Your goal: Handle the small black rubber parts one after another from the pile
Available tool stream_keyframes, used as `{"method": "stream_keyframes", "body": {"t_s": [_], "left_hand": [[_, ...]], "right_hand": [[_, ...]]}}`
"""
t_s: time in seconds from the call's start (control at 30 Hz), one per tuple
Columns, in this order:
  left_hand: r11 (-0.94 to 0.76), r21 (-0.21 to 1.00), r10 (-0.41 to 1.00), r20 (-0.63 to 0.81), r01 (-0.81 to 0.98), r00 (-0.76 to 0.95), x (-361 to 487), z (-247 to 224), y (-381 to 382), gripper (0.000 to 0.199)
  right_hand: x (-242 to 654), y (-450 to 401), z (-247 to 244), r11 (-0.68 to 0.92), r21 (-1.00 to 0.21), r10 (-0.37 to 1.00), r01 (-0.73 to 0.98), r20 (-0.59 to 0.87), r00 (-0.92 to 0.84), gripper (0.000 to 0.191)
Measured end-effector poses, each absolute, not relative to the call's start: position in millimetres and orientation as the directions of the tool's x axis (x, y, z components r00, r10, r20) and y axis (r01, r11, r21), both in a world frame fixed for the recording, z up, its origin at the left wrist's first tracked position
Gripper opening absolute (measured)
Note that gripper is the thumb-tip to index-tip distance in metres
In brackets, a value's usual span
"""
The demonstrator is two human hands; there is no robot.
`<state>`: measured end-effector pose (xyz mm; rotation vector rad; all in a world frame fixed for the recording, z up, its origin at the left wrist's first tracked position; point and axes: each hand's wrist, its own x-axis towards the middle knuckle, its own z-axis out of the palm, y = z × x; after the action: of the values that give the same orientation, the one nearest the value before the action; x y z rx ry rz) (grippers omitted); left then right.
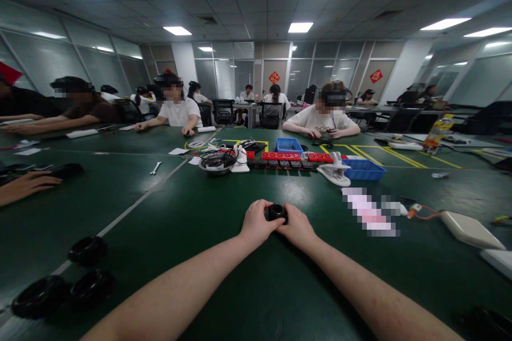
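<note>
Across the foreground spreads the green bench (180, 224), smooth and faintly shiny, likely a firm surface on which round things could slide or roll. Beyond the work stands a blue bin (365, 173), and farther left a bowl (213, 171) with dark cable in it. Near the left edge three black rings (87, 259) lie close together, glossy and thick-walled.

At the middle of the bench both hands are closed around one thing. The left hand (255, 224) curls about its left side and the right hand (296, 226) about its right, the thumbs coming together at the near side.

Between them sits the ring (277, 217), small, black and glossy, with its opening facing up. Whether it touches the bench or is held just above it, I cannot tell. It looks light enough for one hand, though its weight does not show. The shine suggests a slick skin, so a loose pinch might slip. It could be stiff plastic or a wound coil with some give; it is too small in view to settle. The outer wall seems the best hold, fingers on opposite sides, squeezing evenly and gently in case it flexes.
</note>
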<state>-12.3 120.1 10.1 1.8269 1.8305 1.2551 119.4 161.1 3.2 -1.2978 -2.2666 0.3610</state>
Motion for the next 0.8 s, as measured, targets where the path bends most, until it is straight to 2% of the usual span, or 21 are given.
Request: {"method": "stream_keyframes", "body": {"t_s": [0.1, 0.27, 0.33, 0.53, 0.67, 0.8], "left_hand": [[-0.199, 0.708, 0.918, 0.377, 0.677, -0.124, -15, 10, 120, 0.035], [-0.258, 0.729, 0.929, 0.367, 0.635, -0.043, -21, 15, 117, 0.067], [-0.298, 0.735, 0.929, 0.371, 0.609, 0.006, -26, 18, 118, 0.069], [-0.377, 0.764, 0.926, 0.333, 0.524, 0.179, -37, 21, 122, 0.054], [-0.412, 0.749, 0.911, 0.346, 0.519, 0.223, -39, 20, 124, 0.048], [-0.408, 0.738, 0.912, 0.347, 0.538, 0.216, -39, 19, 124, 0.046]], "right_hand": [[121, 161, 5, 0.528, -0.473, 0.849, 0.706, 0.285, -0.444, 0.025], [131, 165, 9, 0.622, -0.595, 0.752, 0.509, 0.274, -0.600, 0.053], [136, 168, 11, 0.629, -0.641, 0.716, 0.440, 0.257, -0.649, 0.058], [141, 173, 14, 0.603, -0.707, 0.672, 0.369, 0.202, -0.712, 0.048], [140, 173, 14, 0.616, -0.684, 0.666, 0.391, 0.187, -0.722, 0.035], [139, 175, 12, 0.642, -0.649, 0.666, 0.408, 0.208, -0.716, 0.032]]}}
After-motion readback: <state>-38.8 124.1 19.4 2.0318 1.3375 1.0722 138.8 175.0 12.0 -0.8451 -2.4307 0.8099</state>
